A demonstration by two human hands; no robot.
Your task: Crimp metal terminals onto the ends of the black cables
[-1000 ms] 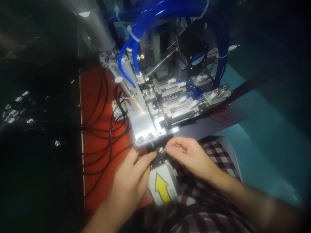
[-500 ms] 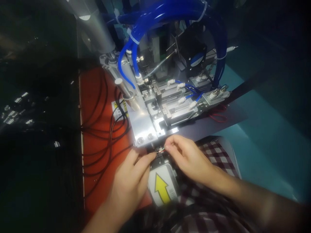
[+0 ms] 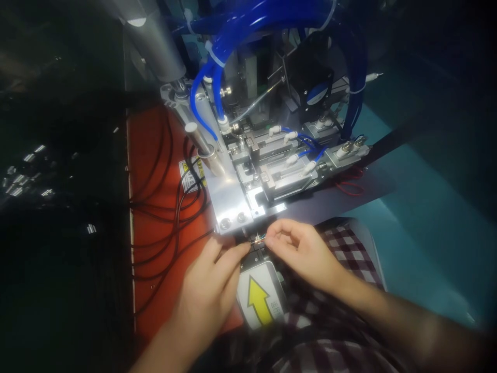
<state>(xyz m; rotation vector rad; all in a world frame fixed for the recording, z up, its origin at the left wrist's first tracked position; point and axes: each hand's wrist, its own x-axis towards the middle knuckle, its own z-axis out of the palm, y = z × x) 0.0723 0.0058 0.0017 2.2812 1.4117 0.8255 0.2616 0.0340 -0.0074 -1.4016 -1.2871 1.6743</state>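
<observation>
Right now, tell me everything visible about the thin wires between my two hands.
The thin wires form a small, slender cluster with pale, orange and bluish strands; they look like coated wire, though too small to be sure. They lie roughly crosswise, pinched at one end by the right hand and reaching the left hand's thumb, where the grip is unclear. They sit just beyond the arrow panel. Their ends are hidden.

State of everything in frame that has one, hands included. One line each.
right hand: pinched on thin wires
left hand: thumb at the thin wires, grip unclear
thin wires: spanning the gap between hands
blue hoses: bundled with white ties, arched
black cables: loose across the red base
yellow arrow: pointing toward the metal plate
</observation>
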